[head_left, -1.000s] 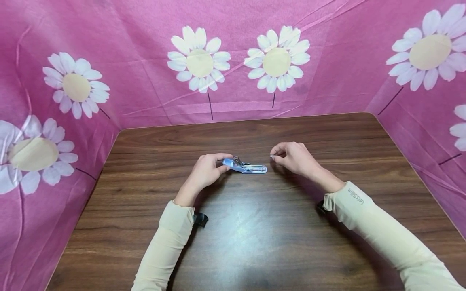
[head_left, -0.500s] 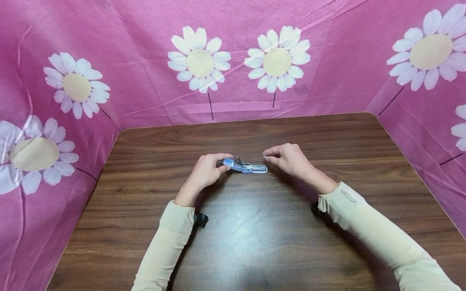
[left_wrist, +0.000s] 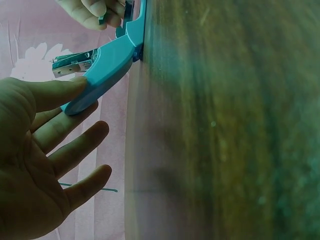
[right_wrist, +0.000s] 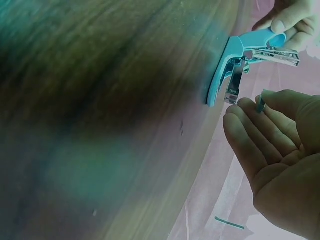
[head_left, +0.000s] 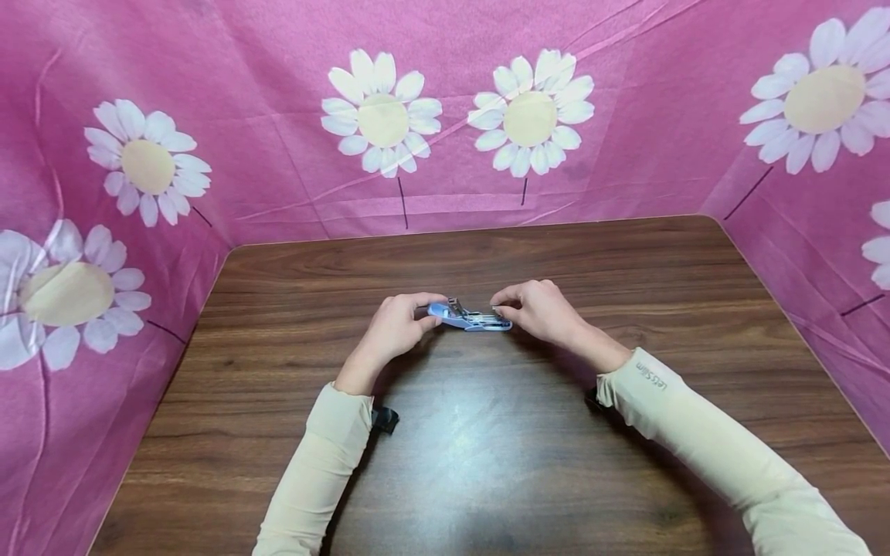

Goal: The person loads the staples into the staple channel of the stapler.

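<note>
A blue stapler (head_left: pixel 473 326) lies on the table, folded open, with its metal magazine showing and its cover tilted up to the left. My left hand (head_left: pixel 396 328) pinches the end of that raised cover between thumb and index finger; the other fingers spread loosely in the left wrist view. Between the thumb and fingertips of my right hand (head_left: pixel 545 315) is a small strip of staples (right_wrist: pixel 260 103). That hand is just above the stapler's right end, and the right wrist view shows the strip apart from the magazine (right_wrist: pixel 233 90).
The wooden table (head_left: pixel 459 448) has a pink cloth with daisies (head_left: pixel 452 193) standing behind it and at both sides. A black wrist strap piece (head_left: pixel 385 420) sits below the left cuff.
My right hand has moved left with the strip of staples, from beside the stapler to over its right end. The left hand and the stapler stay in place.
</note>
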`<state>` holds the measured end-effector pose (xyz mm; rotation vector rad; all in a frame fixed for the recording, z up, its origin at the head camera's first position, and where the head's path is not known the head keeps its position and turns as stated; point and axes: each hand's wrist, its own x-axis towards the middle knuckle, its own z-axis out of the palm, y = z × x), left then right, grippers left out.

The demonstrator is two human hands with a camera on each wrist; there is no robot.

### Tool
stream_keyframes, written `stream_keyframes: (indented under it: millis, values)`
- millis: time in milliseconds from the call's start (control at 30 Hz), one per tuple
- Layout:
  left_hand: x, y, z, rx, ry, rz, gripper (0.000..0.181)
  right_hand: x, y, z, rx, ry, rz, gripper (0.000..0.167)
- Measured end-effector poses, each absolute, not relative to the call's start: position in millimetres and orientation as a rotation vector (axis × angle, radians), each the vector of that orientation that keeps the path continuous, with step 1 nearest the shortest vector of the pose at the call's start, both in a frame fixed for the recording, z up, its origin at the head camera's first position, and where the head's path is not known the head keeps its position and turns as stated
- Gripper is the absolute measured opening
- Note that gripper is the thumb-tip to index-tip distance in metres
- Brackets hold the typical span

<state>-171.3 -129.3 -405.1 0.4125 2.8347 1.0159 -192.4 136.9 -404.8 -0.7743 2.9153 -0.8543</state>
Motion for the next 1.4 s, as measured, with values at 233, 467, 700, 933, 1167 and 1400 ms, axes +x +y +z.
stream_keyframes:
  millis: [233, 467, 700, 933, 1167, 1400]
  values:
    - [-171.2, -129.0, -404.8, 0.425, 2.837, 1.025, 0.032, -191.8, 132.7, -406.7, -0.773, 2.901, -0.81, 0.014]
    - [-170.4, -128.6, -402.9, 0.421, 2.837, 1.017, 0.032, -190.2, 128.7, -408.1, -0.766, 2.883, -0.769, 0.012]
    - [-170.8, -128.5, -403.2, 0.424, 2.838, 1.012, 0.032, -187.7, 125.5, -406.6, -0.771, 2.894, -0.724, 0.011]
    - [-170.9, -128.8, -403.3, 0.423, 2.849, 0.997, 0.031, -186.3, 123.7, -408.6, -0.779, 2.925, -0.648, 0.012]
    - [-171.2, -128.8, -404.0, 0.416, 2.854, 0.986, 0.031, -186.3, 121.9, -410.7, -0.796, 2.947, -0.609, 0.012]
    - [-171.7, -128.8, -404.9, 0.408, 2.864, 0.974, 0.031, -185.9, 120.9, -411.1, -0.806, 2.96, -0.595, 0.012]
